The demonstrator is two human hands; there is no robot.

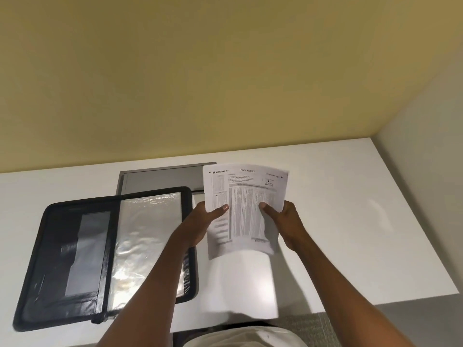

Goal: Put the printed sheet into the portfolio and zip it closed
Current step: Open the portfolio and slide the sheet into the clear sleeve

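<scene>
Now, with your left hand [200, 221] and right hand [288, 221] each pinching the printed sheet [246, 209] aloft right of the open portfolio [105, 259] on the worktop [350, 221], keep it flat, feed its edge under the clear sleeve [147, 241].

Printed sheet [246, 204]: thin white paper, matt, black print, bowed rather than creased. Portfolio [50, 246]: black leather-like cover, smooth, faint sheen. Inner sleeve [147, 241]: clear plastic film, glossy, wrinkled, strong glare. Bench [350, 221]: white, smooth, low-gloss top. Inset panel [160, 179]: grey, matt, flat; metal or plastic, cannot tell. Wall [200, 71]: yellow paint, matt. Carpet [313, 329]: grey, coarse woven texture.
</scene>
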